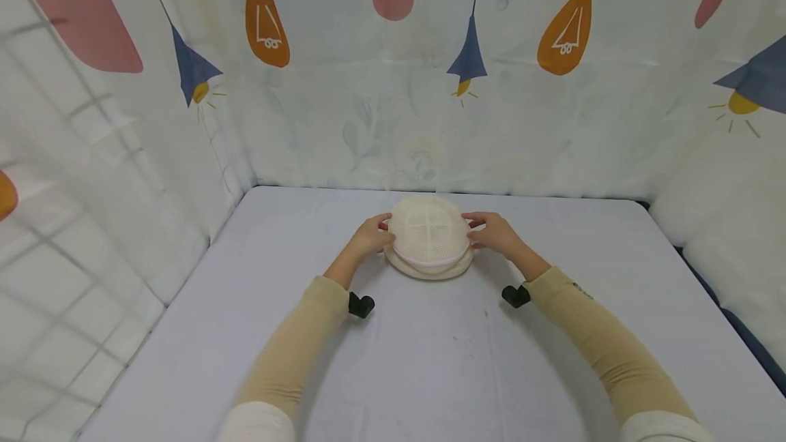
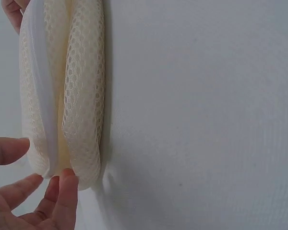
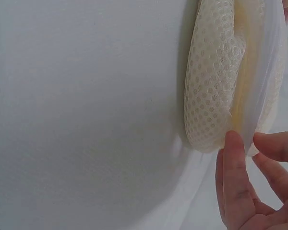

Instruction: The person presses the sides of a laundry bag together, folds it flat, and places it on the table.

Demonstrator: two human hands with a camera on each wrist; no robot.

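Pinched between left hand (image 1: 370, 236) and right hand (image 1: 493, 234): a round cream mesh pouch (image 1: 430, 230), just inward of each hand and lying on the white tabletop (image 1: 430, 360). Thumbs over the upper part, other fingertips tucked beneath, at the gap above the lower part (image 3: 211, 86). Just beside the right thumb: a white band (image 3: 261, 81) along the rim of the upper part. Not to be told from here: how firmly gripped, or whether joined at the side beyond both hands.

Likeliest trouble, by judgement: slipping out of the fingertips, from so shallow a hold on the very edge. Next, tilting toward one hand, from lifting or squeezing harder on one side than on the other. Also possible: buckling midway between the hands, from pushing inward against soft, giving mesh. Worth watching too: dragging up the lower part along with the upper, from fingertips catching in the open mesh below either hand. Could equally leave the lower part sagging or creased under both hands, from too little support underneath. Less likely: wrinkling the band near the right thumb, from twisting rather than easing evenly. Safest, perhaps: a deeper hold, with equal effort left and right.
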